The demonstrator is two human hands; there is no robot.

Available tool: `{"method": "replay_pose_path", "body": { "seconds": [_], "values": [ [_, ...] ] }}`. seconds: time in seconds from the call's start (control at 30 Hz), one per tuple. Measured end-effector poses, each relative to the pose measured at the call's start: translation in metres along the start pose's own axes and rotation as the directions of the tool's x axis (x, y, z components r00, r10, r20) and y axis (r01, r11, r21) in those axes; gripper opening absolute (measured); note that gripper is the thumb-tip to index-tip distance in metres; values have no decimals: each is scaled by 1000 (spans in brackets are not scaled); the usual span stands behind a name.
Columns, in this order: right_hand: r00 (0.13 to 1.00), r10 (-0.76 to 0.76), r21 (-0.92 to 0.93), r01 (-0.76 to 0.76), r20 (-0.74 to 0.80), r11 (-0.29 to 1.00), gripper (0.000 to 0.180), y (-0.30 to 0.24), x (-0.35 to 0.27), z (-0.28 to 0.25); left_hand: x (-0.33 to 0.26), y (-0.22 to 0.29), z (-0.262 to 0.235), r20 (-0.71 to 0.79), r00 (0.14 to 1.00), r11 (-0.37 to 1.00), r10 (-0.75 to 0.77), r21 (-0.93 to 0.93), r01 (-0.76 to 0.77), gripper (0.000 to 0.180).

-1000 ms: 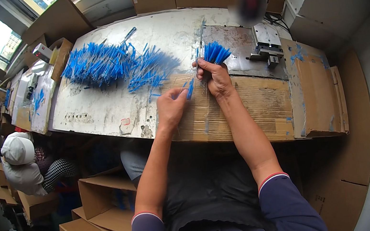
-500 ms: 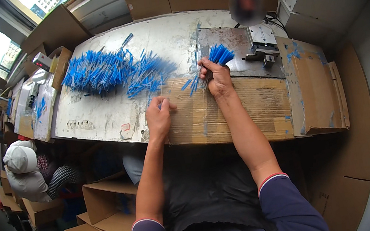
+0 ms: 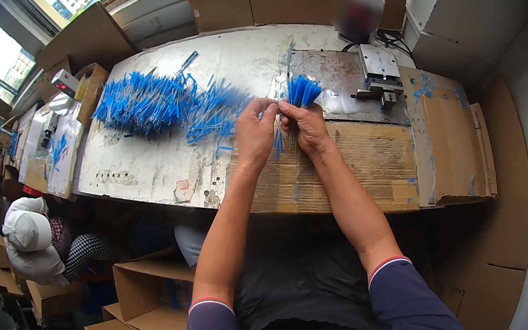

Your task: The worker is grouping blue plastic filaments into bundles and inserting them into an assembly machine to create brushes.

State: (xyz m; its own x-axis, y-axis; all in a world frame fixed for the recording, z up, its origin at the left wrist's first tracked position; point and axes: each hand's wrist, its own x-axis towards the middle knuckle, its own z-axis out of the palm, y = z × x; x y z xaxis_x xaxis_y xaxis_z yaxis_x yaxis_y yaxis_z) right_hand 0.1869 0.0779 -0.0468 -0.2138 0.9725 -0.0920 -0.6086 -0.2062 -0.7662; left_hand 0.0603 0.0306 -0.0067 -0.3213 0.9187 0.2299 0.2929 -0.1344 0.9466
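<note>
I have the left hand (image 3: 255, 133) back, grip unclear, meeting the right hand (image 3: 310, 127), clamped on blue strips (image 3: 303, 90), for two-handed work

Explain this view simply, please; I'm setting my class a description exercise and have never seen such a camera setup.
No robot here: these are a person's two bare hands. The view comes from a wide fisheye camera worn on that person's head, looking down, so straight edges bend near the rim. The right hand grips a bundle of thin, blue-ended strands. The left hand is close beside it, its fingers drawn together; whether they hold a strand is too small to tell. On the worn white table lie a large pile of similar strands and, adjoining it on the right, a smaller heap. A cardboard sheet covers the near edge below the hands, and a metal plate with a metal fixture lies beyond, to the right.
</note>
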Motion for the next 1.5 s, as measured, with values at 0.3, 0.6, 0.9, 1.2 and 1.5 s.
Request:
{"method": "replay_pose_path", "body": {
  "seconds": [0.3, 0.6, 0.9, 1.2, 1.5],
  "values": [
    [998, 13, 88, -8, -56, 996, 14, -1, 5, -3, 4, -12, -3, -408, 906, 988, 115, 142, -62, 10],
    [996, 46, 136, -35, -80, 990, 12, 7, 12, -23, -38, -54, -138, -583, 749, 874, -315, -486, -11, 14],
    [1000, 7, -59, -6, 20, 998, 11, 6, 6, -24, -152, -97, -284, -687, 495, 794, -532, -608, 10, 13],
    [992, 59, -51, -54, 111, 997, 14, 10, 11, -27, -184, -235, -484, -761, -7, 742, -649, -634, 220, 24],
    [991, 39, -20, -36, 127, 999, 12, -1, 17, -38, -219, -219, -394, -428, 540, 500, -725, -866, -17, 35]
  ]
}}
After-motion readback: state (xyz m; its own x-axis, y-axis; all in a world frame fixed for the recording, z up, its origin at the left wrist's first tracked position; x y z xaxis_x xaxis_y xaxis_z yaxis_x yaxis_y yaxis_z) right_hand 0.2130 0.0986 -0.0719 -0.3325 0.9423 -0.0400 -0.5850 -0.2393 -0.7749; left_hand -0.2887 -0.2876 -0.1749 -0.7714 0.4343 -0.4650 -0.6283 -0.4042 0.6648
